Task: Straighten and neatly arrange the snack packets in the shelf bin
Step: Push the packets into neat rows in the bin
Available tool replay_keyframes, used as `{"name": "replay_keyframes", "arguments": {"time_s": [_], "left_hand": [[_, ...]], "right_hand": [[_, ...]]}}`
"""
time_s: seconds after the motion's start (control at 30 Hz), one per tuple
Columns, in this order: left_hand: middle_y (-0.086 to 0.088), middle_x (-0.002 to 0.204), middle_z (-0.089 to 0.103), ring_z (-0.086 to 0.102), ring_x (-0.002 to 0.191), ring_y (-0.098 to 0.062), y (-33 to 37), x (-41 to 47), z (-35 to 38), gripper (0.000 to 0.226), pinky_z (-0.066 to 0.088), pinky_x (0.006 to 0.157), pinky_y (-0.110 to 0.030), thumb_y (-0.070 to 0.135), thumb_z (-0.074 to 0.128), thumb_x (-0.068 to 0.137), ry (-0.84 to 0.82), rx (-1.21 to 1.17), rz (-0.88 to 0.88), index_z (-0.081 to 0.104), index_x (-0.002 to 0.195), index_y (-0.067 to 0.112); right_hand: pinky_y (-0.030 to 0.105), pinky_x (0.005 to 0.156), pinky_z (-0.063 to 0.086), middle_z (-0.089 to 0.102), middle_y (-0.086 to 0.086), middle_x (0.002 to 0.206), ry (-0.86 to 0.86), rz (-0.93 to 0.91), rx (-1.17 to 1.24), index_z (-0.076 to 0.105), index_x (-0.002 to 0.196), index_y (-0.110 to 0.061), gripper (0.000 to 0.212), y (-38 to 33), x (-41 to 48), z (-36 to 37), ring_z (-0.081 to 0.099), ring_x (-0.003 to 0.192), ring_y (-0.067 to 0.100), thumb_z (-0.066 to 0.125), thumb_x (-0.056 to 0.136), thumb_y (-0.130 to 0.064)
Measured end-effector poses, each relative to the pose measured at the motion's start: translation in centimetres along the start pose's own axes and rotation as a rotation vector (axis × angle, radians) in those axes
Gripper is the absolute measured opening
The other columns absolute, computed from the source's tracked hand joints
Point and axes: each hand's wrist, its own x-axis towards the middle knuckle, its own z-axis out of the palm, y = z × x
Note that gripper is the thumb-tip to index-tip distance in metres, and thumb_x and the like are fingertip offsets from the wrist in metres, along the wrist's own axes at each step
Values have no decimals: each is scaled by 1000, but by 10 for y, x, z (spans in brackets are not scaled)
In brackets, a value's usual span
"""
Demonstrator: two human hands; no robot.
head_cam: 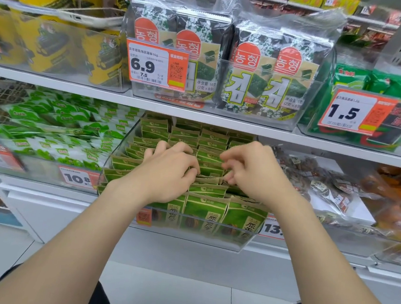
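The snack packets (204, 209), green with brown tops, stood on end in several rows inside a clear shelf bin (181, 238) on the lower shelf. The bin was tilted forward over the shelf edge. Both bare forearms reached in from below.

The left hand (168, 170) lay palm down over the middle rows. Its grip was closed: the fingers were bent and their tips tucked in among the packet tops, holding a few of them. The right hand (249, 171) was just beside it, over the right rows. Its fingers were curled, with the tips at the packet tops, but whether its grip had hold of a packet could not be told. The two hands were near each other and not touching.

On the shelf above stood large seaweed packs (263, 72) behind a price tag (156, 65) reading 6.9. White and green packets (57, 123) filled the neighbouring bin on the left.
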Motion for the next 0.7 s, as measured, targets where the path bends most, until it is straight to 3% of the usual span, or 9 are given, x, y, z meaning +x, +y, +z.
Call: {"name": "replay_keyframes", "arguments": {"time_s": [0.07,0.2,0.33,0.47,0.63,0.7], "left_hand": [[12,155,38,31,133,-28,0,0,0,34,26,106,-51,42,38,110,-21,3,2,70,121,42],[10,161,33,28,138,-30,-1,1,0,36,26,110,-56,43,36,111,-45,13,-5,70,123,43],[10,167,28,23,145,-31,-1,-1,-2,35,23,115,-58,45,37,111,-70,-16,-10,68,126,46],[9,171,24,18,152,-30,-1,-2,-4,33,20,119,-59,46,39,112,-89,-31,-18,67,130,48],[9,173,22,18,152,-30,-4,-3,-1,34,16,122,-58,47,37,112,-68,-6,-5,67,130,50],[9,172,23,19,153,-30,-4,-4,1,34,14,124,-59,47,38,112,-41,13,7,66,131,50]], "right_hand": [[34,103,56,79,-6,96,99,-57,-59,81,115,-24,21,-3,3,3,72,96,13,71,99,-16],[43,103,57,78,1,118,-7,-139,-199,78,123,-24,27,-8,15,19,69,115,22,77,96,-22],[44,93,59,78,2,108,26,-51,-194,83,107,-23,12,-2,27,27,68,106,25,75,98,-21],[38,74,51,71,7,101,206,21,-196,70,107,-21,8,-2,32,28,61,92,27,64,103,-17],[46,82,61,74,1,89,147,-110,-215,72,102,-26,7,-11,2,15,69,86,27,66,102,-23],[45,78,61,76,-1,86,284,-148,-198,73,103,-25,8,-11,-12,6,71,83,28,66,100,-23]]}}
